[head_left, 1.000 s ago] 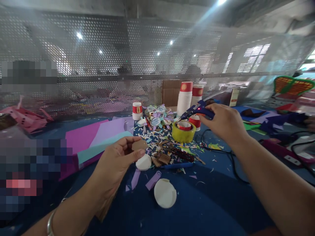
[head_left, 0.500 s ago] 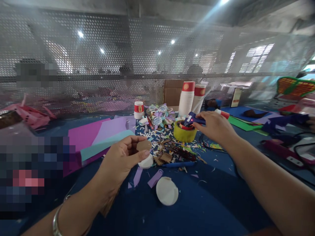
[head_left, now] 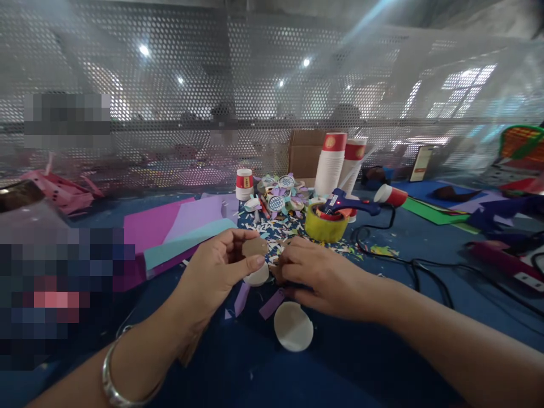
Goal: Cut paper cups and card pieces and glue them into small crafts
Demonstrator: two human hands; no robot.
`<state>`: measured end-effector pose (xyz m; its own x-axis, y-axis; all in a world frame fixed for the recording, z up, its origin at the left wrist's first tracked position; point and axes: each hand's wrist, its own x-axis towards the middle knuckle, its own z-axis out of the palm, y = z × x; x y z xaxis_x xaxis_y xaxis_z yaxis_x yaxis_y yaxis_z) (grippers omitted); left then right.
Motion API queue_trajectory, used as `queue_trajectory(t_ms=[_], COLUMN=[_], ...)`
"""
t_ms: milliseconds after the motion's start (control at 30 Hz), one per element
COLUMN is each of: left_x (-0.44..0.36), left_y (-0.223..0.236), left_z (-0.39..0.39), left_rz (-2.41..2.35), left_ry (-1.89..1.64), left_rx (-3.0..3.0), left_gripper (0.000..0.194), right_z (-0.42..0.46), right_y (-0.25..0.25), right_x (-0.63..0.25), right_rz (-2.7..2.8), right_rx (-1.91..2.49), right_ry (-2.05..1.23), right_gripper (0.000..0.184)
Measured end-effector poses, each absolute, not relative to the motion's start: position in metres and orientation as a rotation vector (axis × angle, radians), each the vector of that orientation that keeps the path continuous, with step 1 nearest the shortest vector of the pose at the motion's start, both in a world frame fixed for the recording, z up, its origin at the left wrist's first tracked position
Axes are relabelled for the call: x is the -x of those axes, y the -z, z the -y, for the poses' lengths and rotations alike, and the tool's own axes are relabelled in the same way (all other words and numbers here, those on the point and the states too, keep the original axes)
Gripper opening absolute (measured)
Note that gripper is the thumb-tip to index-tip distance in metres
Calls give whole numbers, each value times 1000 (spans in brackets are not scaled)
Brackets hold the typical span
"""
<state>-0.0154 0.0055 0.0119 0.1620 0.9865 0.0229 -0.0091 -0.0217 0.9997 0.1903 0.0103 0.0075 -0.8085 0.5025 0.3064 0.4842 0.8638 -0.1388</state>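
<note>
Left hand (head_left: 219, 258): thumb and fingers pinching a brown cardboard disc (head_left: 254, 247) by its near edge, raised over the table (head_left: 340, 362). Right hand (head_left: 318, 275): fingers curled down over the scraps; whether they grip anything cannot be told. The cardboard disc is probably very light and fairly stiff, with a dry, matt surface unlikely to slip; it would likely crease under a hard squeeze, so a light pinch at the rim, leaving both faces free, suits it best. Just below it in view lies a white disc (head_left: 258, 276), partly hidden; nearer the wearer, a larger white paper round (head_left: 293, 327), apparently thinner and easily bent. Farther out, a glue gun (head_left: 355, 205) rests nose-down in a yellow tape roll (head_left: 326, 228), before stacked paper cups (head_left: 329, 170).
</note>
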Motion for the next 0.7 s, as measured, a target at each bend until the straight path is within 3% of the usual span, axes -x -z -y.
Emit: queue_trajectory(t_ms=[700], left_x=[12], left_y=[-8], left_z=[-6], left_rz=[-1058], left_ry=[-999], left_rx=[-1319], left_gripper=[41], right_z=[-14], right_y=[-5], right_x=[-187], right_rz=[2756], right_rx=[892], right_ry=[-268], right_gripper=[7])
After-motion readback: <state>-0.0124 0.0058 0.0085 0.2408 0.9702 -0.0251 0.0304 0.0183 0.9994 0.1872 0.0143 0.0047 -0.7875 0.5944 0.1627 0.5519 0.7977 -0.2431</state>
